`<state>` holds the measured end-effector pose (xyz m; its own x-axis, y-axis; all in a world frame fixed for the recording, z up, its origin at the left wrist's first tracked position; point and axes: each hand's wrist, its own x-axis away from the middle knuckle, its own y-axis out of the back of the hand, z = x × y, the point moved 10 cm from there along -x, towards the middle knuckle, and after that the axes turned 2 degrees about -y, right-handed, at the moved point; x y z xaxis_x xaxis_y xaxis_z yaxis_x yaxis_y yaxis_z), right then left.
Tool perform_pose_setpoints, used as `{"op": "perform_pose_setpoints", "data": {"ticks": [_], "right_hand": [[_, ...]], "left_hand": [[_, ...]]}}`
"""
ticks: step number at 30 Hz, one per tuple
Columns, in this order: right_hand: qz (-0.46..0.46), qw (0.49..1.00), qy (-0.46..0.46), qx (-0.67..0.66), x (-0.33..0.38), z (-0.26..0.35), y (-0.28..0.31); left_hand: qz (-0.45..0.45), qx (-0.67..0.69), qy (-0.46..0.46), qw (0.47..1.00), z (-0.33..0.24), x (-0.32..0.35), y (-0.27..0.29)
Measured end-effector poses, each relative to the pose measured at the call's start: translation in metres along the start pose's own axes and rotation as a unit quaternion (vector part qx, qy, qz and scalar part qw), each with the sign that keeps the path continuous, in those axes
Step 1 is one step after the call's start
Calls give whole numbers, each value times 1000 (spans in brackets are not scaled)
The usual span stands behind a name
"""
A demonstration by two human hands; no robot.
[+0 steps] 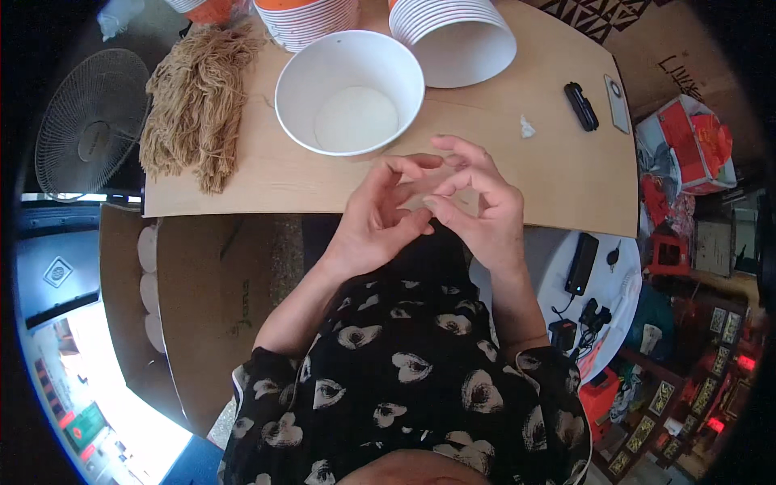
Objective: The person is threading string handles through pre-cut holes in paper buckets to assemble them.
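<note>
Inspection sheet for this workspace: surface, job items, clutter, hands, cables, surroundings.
Surface: pale table, wood-toned.
Job items: white tub open side up, beyond the hands; twine left of it; tub stacks behind, left stack, right stack with its open end toward the person.
Clutter: white scrap and black gadget, table's right side.
Hands: left hand and right hand close together, fingers curled; grip unclear.
Cables: black cable, lower right, off the table.
Surroundings: fan and cardboard box, left.
</note>
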<state>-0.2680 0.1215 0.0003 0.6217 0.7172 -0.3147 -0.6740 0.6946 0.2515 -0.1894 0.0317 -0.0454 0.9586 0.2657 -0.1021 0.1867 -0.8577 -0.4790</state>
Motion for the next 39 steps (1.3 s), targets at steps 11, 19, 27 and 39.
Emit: {"op": "perform_pose_setpoints", "data": {"ticks": [11,19,27,39], "right_hand": [[-6,999,13,37,-3,0,14],[-67,989,-118,-64,17,-47,6],[-50,970,-132,-199,23,-46,-40],[20,972,-146,-181,9,-38,-76]], "left_hand": [[-26,-43,118,992,28,14,23],[-105,135,100,980,45,17,43],[-117,110,76,984,46,23,42],[-131,-752,-229,605,-118,17,42]]}}
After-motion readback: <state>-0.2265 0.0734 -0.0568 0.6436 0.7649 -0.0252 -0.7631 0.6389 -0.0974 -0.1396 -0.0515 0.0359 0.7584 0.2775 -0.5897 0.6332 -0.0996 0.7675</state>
